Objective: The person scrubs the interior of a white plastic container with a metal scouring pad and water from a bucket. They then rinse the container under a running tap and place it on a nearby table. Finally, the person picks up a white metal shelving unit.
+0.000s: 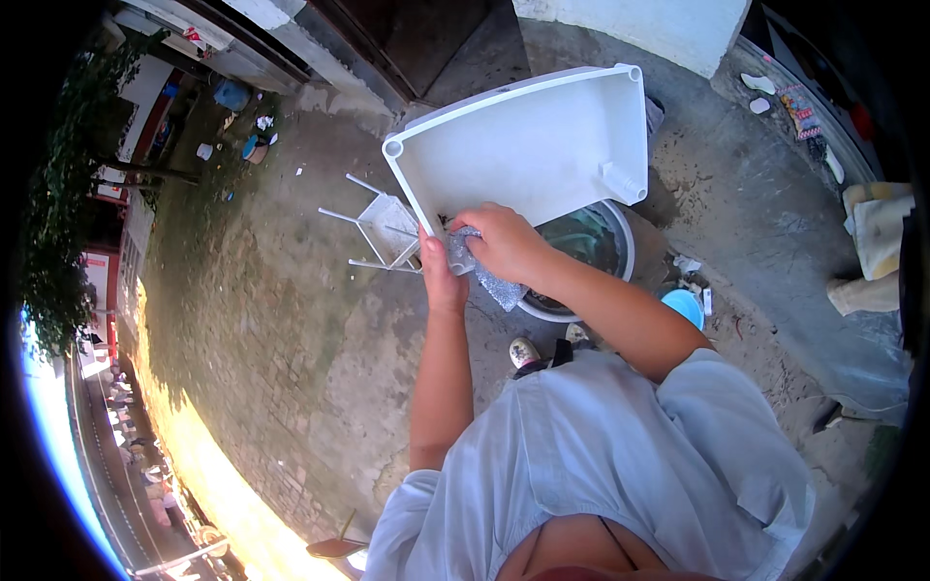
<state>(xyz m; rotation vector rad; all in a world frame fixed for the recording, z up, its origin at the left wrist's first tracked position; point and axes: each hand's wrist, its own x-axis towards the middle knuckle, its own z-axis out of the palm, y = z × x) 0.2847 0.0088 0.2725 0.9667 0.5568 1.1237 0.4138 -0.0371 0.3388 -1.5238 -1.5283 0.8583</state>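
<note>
A white plastic bin [523, 152], perhaps a rack shelf, is held up tilted before me; round sockets sit at its corners. My left hand [445, 279] grips its near left corner, thumb up along the wall. In my right hand [503, 243] is a silvery mesh scrubbing cloth [500, 287], bunched against the inside of that same corner. Some of the cloth hangs below the hand. Small dark specks show on the plastic beside my fingertips. Under the bin stands a round basin [629, 254] of murky water, partly hidden by the bin and my right forearm.
A small white stool or rack [389, 225] lies with its legs sideways, left of the bin. A light-blue bowl [683, 306] stands right of the basin. My shoes [523, 352] are close to the basin. A snack packet [801, 112] lies on the ledge at right.
</note>
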